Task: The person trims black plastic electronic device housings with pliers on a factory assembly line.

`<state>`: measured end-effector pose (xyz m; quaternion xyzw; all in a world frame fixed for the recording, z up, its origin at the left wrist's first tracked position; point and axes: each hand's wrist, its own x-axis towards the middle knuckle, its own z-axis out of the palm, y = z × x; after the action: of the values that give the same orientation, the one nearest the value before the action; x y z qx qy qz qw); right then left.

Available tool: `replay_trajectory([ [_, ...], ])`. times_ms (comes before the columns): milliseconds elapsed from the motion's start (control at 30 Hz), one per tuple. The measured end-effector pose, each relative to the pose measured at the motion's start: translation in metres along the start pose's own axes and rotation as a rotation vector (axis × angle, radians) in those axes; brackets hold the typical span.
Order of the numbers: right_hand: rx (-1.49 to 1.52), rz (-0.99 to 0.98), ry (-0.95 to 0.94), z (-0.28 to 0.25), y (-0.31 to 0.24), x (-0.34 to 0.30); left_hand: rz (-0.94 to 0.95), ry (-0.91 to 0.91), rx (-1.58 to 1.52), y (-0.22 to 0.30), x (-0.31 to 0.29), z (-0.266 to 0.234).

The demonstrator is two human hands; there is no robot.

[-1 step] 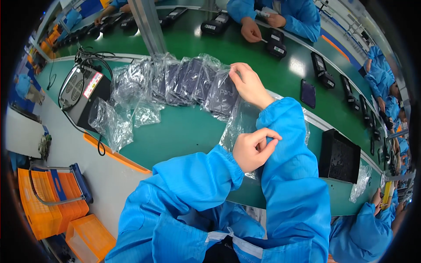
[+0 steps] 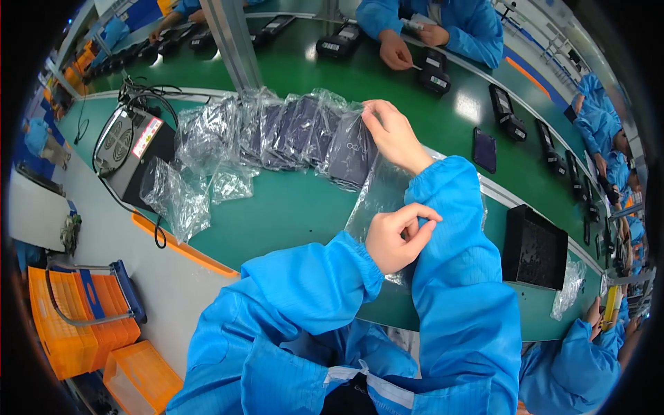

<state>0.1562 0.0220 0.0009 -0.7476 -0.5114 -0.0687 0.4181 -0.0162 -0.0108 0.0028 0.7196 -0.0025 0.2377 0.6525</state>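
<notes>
My right hand (image 2: 395, 137) pinches the edge of a clear plastic bag (image 2: 370, 200) at the right end of a row of bagged items. Right beside its fingertips is a dark flat rectangular item in clear film (image 2: 351, 149), with pale lettering on its face. More dark flat items in clear bags (image 2: 280, 131) lean overlapped to the left. Below the right hand, my left hand (image 2: 400, 238) is curled into a loose fist beside my right sleeve, thumb and forefinger nearly touching. Nothing shows in it. Part of the clear bag passes beneath the left hand.
Crumpled clear bags (image 2: 176, 197) lie near a dark box with a fan grille and cables (image 2: 138, 142). A black tray (image 2: 536, 245) stands at the right. Across the green bench, a co-worker's hands (image 2: 395, 52) work by black handheld devices (image 2: 436, 69). Orange crates (image 2: 83, 315) stand lower left.
The film over the item beside my right hand lies a little flatter, and its lettering reads less warped. Both my hands stay almost where they were.
</notes>
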Motion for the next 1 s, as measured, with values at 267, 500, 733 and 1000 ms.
replay_trajectory([
  [267, 0.318, 0.196, 0.265, -0.058, -0.052, -0.016, -0.123, 0.211, -0.41, -0.02, 0.001, -0.008],
  [500, 0.786, 0.622, 0.242, -0.097, -0.082, -0.083, -0.184, 0.543, -0.536, -0.003, 0.03, -0.014],
  [733, 1.123, 0.692, 0.287, -0.086, -0.11, -0.153, -0.129, 0.538, -0.432, -0.016, 0.026, -0.057],
  [1000, 1.217, 0.843, 0.409, -0.072, -0.106, -0.214, 0.514, 0.26, 0.67, 0.04, 0.018, -0.066],
])
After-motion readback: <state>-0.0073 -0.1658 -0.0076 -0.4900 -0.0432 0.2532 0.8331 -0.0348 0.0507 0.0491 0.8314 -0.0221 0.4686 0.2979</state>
